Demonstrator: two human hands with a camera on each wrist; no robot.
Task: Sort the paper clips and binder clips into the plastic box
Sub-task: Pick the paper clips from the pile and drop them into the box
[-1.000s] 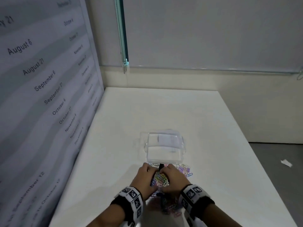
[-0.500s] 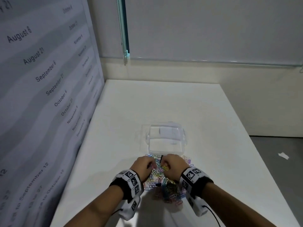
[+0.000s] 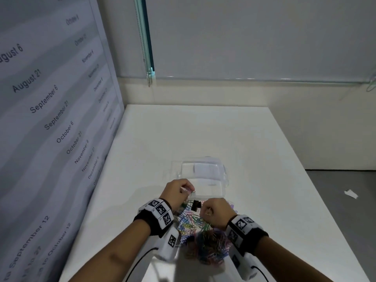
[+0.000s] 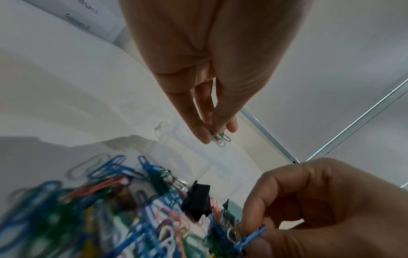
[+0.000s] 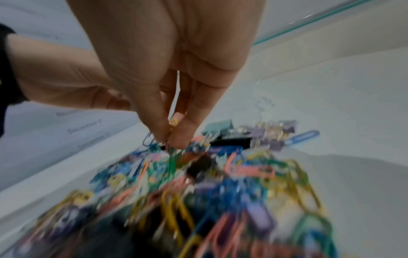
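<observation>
Left hand (image 3: 176, 192): fingertips pinched on a few paper clips (image 4: 220, 138), raised off the heap and just short of the plastic box's near left corner. Right hand (image 3: 215, 213): curled, fingertips pinching clips at the top of the heap on the box's near side; I read at least one blue clip (image 4: 250, 238) in that grip, the rest blurred.

Plastic box (image 3: 220, 176): clear, open, lid standing up at its far side, on the white table (image 3: 203, 127). From the head view I see no clips inside it.

Heap of clips (image 3: 200, 237): mixed coloured paper clips, just nearer me than the box, between my wrists. Black binder clip (image 3: 196, 205): on the heap at its box end. Purple binder clips (image 5: 276, 135): at the heap's edge nearest the box.

Risks, as I judge them:
- Clips interlock; the right pinch may drag a chain from the heap and scatter it across the table.
- The left pinch is light and holds several; one may slip and fall short of the box wall.
- A knock to the light box could shift it.

Change from half a second ago: both hands were down together on the heap; now the left has risen toward the box with its clips, and the right has stayed low.
</observation>
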